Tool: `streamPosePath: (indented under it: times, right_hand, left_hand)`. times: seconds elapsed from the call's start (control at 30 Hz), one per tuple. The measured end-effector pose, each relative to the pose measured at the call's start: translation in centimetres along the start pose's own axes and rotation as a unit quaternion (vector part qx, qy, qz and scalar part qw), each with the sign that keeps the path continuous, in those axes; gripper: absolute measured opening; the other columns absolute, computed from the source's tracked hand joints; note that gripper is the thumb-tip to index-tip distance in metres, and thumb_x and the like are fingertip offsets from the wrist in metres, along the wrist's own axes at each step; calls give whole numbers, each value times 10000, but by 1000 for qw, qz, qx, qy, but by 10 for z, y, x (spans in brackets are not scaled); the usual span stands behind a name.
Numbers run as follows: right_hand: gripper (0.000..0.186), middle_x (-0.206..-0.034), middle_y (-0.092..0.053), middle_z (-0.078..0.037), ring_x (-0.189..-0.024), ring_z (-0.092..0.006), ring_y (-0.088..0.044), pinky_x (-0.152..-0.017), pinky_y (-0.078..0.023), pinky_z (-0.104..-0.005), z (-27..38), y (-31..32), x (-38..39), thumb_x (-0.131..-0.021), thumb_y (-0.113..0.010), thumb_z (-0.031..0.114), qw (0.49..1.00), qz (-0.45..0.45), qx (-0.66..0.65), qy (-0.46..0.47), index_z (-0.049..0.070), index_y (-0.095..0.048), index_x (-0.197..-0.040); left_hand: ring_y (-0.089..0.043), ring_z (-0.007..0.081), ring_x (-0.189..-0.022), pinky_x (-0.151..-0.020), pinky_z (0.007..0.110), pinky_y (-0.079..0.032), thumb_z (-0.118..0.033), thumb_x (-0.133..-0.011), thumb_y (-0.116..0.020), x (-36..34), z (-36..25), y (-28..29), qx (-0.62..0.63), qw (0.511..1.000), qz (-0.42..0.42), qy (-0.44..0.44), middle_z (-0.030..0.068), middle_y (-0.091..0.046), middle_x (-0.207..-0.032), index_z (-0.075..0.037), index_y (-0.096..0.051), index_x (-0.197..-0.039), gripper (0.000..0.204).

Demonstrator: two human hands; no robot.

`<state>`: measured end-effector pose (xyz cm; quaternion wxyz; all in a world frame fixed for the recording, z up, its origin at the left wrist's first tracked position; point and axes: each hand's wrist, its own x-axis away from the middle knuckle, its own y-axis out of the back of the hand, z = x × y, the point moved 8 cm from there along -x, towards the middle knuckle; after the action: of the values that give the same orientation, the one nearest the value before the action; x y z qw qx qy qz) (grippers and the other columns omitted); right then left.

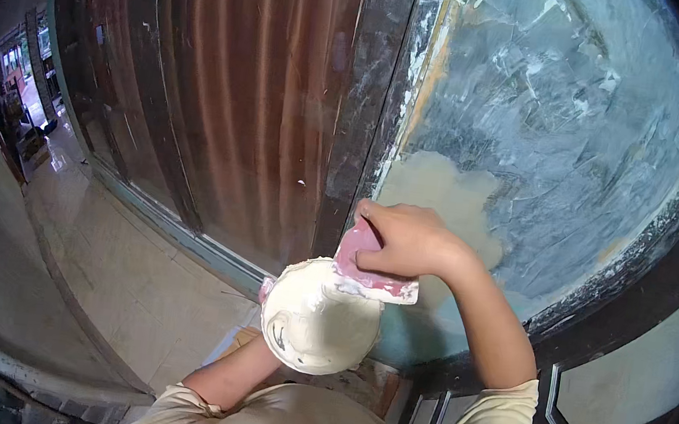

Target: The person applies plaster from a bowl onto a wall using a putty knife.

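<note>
My right hand (404,241) grips a pink putty spreader (363,263), its edge smeared with cream paste, held at the upper right rim of a round tub (310,327) full of cream putty. My left hand (265,290) supports the tub; it is mostly hidden behind it, with only fingertips showing at the side. Beyond my right hand is a blue-grey wall panel (559,146), streaked with white, with a beige patch (444,187) of filler on it.
A brown wood-grain panel with dark framing (228,80) stands left of the blue-grey surface. A tiled floor (111,277) runs along its foot toward a bright doorway (25,80) at the far left. Dark framed grey panels (626,366) are at lower right.
</note>
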<state>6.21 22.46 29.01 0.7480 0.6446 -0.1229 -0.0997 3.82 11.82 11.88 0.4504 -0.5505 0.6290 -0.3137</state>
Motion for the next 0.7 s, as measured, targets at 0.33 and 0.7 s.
streamPosePath:
  times: [0.33,0.7]
  right_hand:
    - [504,-857,-661,-214,-834,-417,-640,-749,-496,-489,-27,10,3,-728,-690,394,998,-66,2,-5,77,-550,-1095]
    - [457,-878,-657,-220,-847,-417,-640,-751,-493,-480,3,21,18,-745,-719,301,989,-117,-83,36,72,-537,-1095]
  left_hand:
    - [-420,450,-1331,-1084,627,-348,-936,-692,-329,6,-3,17,12,1000,-18,-4,204,-406,-1489,-157,-375,-1481,1110]
    - [-430,387,-1353,-1132,541,-355,-793,-771,-412,5,-4,10,54,998,14,-20,169,-426,-1488,-102,-343,-1496,1004]
